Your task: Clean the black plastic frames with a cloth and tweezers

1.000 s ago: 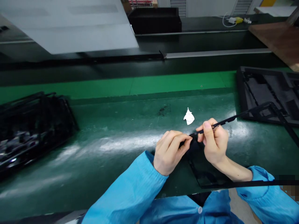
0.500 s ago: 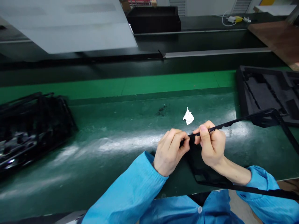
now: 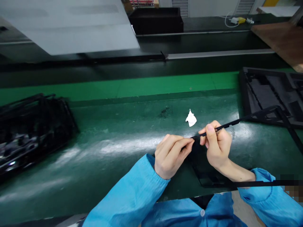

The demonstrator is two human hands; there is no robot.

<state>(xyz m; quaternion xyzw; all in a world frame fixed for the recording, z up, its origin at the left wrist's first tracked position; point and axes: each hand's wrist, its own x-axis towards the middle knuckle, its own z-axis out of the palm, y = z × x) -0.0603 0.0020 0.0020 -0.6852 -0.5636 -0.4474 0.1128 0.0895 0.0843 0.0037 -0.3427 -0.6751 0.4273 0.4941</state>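
A thin black rectangular plastic frame [image 3: 230, 124] is held up over the front of the green bench, its far side slanting up to the right. My left hand [image 3: 174, 154] pinches its left corner, fingertips pressed together; what lies between them is partly hidden. Just to the right, my right hand [image 3: 217, 145] grips the frame's far bar between thumb and curled fingers. The near bar passes across my right sleeve. A crumpled white scrap [image 3: 191, 118] lies on the bench beyond my hands.
At the left lies a pile of black frames [image 3: 35, 126]. A black foam tray [image 3: 272, 94] with slots sits at the right, partly behind the held frame. Further back are a black box [image 3: 156, 20], a white panel [image 3: 71, 28] and a brown board [image 3: 281, 41].
My right hand has shifted slightly right along the bar. My left fingers have straightened somewhat in their pinch. The frame has tilted, its near bar rising a little.
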